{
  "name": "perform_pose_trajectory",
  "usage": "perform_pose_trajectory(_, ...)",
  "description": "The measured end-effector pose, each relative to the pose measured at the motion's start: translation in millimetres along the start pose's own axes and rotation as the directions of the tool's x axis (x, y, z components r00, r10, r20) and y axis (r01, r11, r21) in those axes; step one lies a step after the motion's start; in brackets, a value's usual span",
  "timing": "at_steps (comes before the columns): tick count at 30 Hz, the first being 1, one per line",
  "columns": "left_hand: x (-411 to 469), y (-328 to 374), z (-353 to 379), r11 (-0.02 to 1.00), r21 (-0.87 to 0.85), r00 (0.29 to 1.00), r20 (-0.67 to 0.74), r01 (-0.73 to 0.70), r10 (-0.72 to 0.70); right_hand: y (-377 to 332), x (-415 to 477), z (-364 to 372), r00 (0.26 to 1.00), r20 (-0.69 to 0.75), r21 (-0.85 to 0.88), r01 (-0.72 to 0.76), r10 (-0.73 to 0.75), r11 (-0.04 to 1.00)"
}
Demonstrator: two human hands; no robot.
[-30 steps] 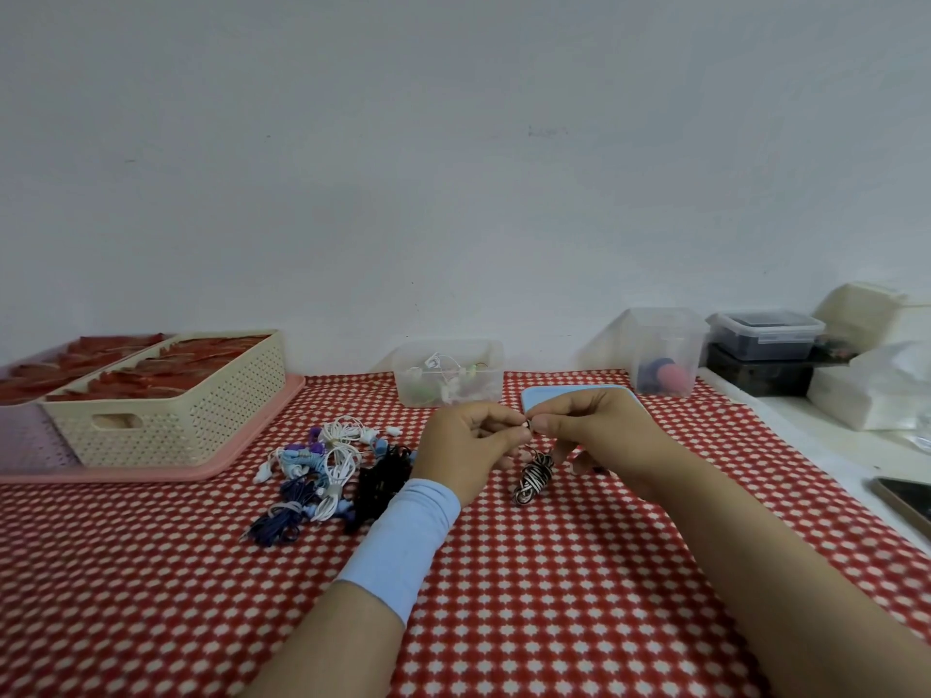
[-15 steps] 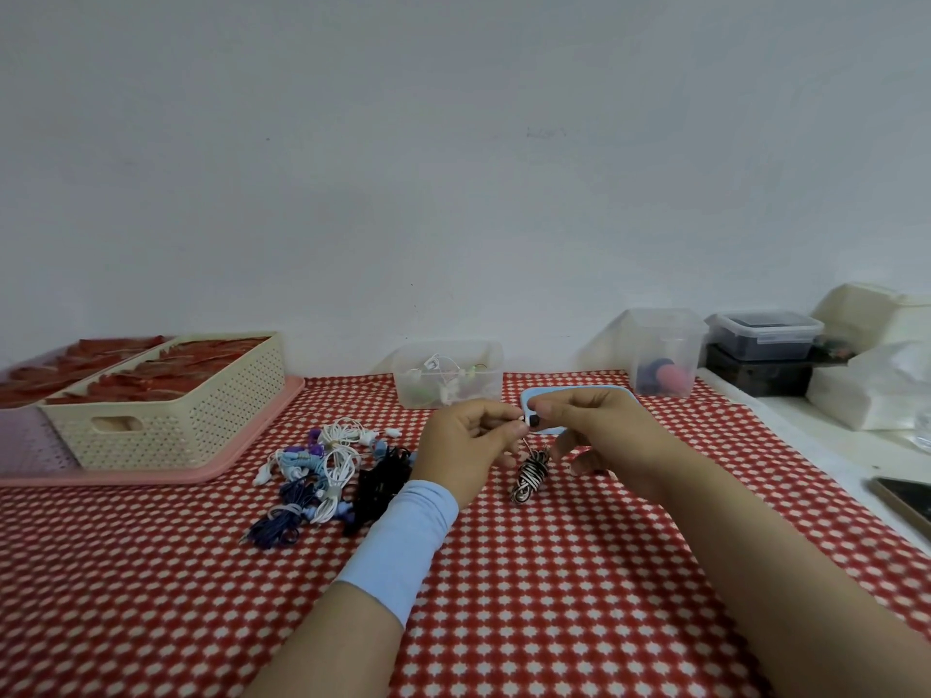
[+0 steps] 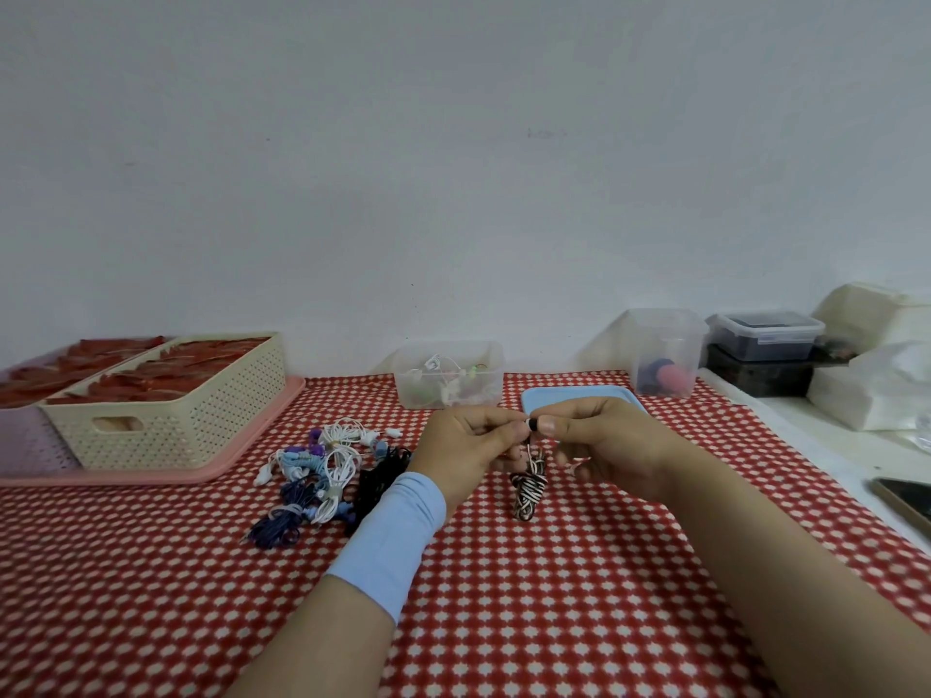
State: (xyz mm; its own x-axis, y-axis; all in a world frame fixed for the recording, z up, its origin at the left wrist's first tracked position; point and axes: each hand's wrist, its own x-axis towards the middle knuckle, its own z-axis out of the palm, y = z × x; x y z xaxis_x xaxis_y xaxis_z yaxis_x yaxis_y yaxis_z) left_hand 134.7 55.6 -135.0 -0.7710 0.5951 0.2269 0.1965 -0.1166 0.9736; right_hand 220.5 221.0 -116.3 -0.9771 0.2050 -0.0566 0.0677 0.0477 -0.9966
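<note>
1. Desk (image 3: pixel 554 622): covered with a red cloth with a white pattern, filling the near field.
2. Left hand (image 3: pixel 466 448): pale blue sleeve band (image 3: pixel 388 541) at the wrist. Fingers (image 3: pixel 496 428) curled, thumb and forefinger clamped on the earphone's end.
3. Right hand (image 3: pixel 612 445): bare forearm entering from 4 o'clock. Fingers (image 3: pixel 554 425) curled, thumb and forefinger pinched on the same end, tip to tip with the left.
4. Black earbud (image 3: pixel 530 424): small, held between the two pinches, above the desk.
5. Striped earphone bundle (image 3: pixel 528 488): black-and-white cord, coiled, hung at 6 o'clock beneath the earbud, between the wrists. Whether its lower loop touched the cloth could not be told.
6. Pile of earphone bundles (image 3: pixel 322 466): white, blue, navy and black, on the cloth at 9 o'clock of the left hand, near it.
7. Phone (image 3: pixel 907 501): dark, at 3 o'clock, at the frame's edge.
8. Pink tray (image 3: pixel 166 478): at 9 o'clock, carried a cream perforated basket (image 3: pixel 201 415) of red items.
9. Blue lid (image 3: pixel 579 395): flat, at 12 o'clock just behind the right hand.
10. Clear box (image 3: pixel 448 390): at 12 o'clock, by the wall, held loose earphones.
11. Tall clear container (image 3: pixel 665 345): at 1 o'clock, by the wall.
12. Dark lidded box (image 3: pixel 766 337): at 2 o'clock, stacked on a black one.
</note>
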Motion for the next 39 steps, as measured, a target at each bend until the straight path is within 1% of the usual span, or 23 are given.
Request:
perform_pose_trajectory(4, -0.1, -1.0, -2.6, 0.998, 0.064, 1.0, 0.015, 0.002, -0.003, 0.6, 0.8, -1.7, 0.999, 0.019, -0.041, -0.039, 0.04, 0.998)
perform_pose_trajectory(8, 0.9, -0.3, -3.0, 0.997, 0.074, 1.0, 0.019, -0.003, 0.001, 1.0, 1.1, -2.9, 0.999, 0.042, 0.001, -0.02, 0.02, 1.0)
perform_pose_trajectory(14, -0.2, 0.3, -5.4, 0.994, 0.109, 0.999, 0.05, -0.01, 0.004, 4.4, 2.2, -1.9, 0.997, 0.07, -0.038, -0.043, 0.045, 0.998)
perform_pose_trajectory(20, 1.4, -0.7, -3.1, 0.999, 0.034, 0.997, 0.066, 0.042, -0.044, 4.1, 1.5, -7.2, 0.995, 0.1, -0.003, -0.021, 0.022, 1.0)
perform_pose_trajectory(26, 0.7, 0.0, -4.7, 0.996, 0.087, 0.996, 0.079, 0.034, -0.041, 5.5, 3.1, -4.8, 0.992, 0.114, -0.024, -0.048, 0.05, 0.999)
perform_pose_trajectory(29, 0.8, 0.6, -5.7, 0.991, 0.129, 0.995, 0.084, 0.035, -0.047, 7.4, 4.1, -3.0, 0.996, 0.078, -0.078, -0.044, 0.05, 0.996)
perform_pose_trajectory(32, 2.5, 2.0, -5.6, 0.996, 0.087, 0.998, 0.054, 0.036, -0.041, 5.9, 4.4, -0.8, 1.0, -0.006, -0.082, 0.016, -0.016, 0.997)
perform_pose_trajectory(35, 3.5, 4.1, -5.4, 0.998, 0.041, 0.999, 0.013, 0.046, -0.046, 1.3, 1.5, -3.2, 0.993, -0.081, -0.201, 0.07, -0.088, 0.977)
perform_pose_trajectory(37, 3.3, 4.4, -8.1, 0.998, 0.027, 0.999, -0.006, 0.051, -0.051, 1.2, 0.2, -4.3, 0.993, -0.051, -0.315, 0.086, -0.107, 0.945)
perform_pose_trajectory(39, 3.1, 4.3, -11.4, 0.998, 0.02, 0.999, -0.004, 0.051, -0.051, 3.3, 0.5, -1.9, 0.993, 0.02, -0.456, 0.109, -0.112, 0.883)
